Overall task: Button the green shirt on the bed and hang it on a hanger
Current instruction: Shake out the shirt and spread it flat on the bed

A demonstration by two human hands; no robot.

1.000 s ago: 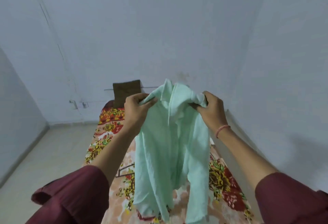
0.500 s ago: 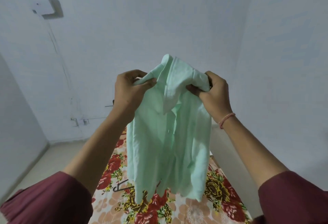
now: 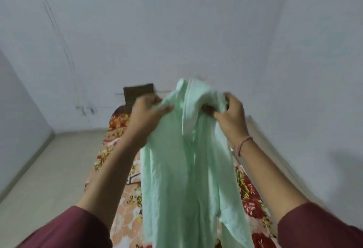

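With curled fingers (image 3: 232, 100) the left hand (image 3: 146, 114) and right hand (image 3: 229, 118) grip the green shirt (image 3: 186, 179) beside its collar; its length hangs straight down from them, over the bed (image 3: 121, 214)

Both arms wear plain maroon sleeves of soft, matte cloth. The left sleeve (image 3: 64, 228) is loose and wide, with its cuff creased into rounded folds. It ends partway along the arm, so the forearm is bare down to the left hand (image 3: 146, 114). The right sleeve (image 3: 318, 226) ends likewise, with a straighter hem. A thin pink band (image 3: 244, 144), seemingly of two strands, circles the right wrist just below the right hand (image 3: 230, 118).
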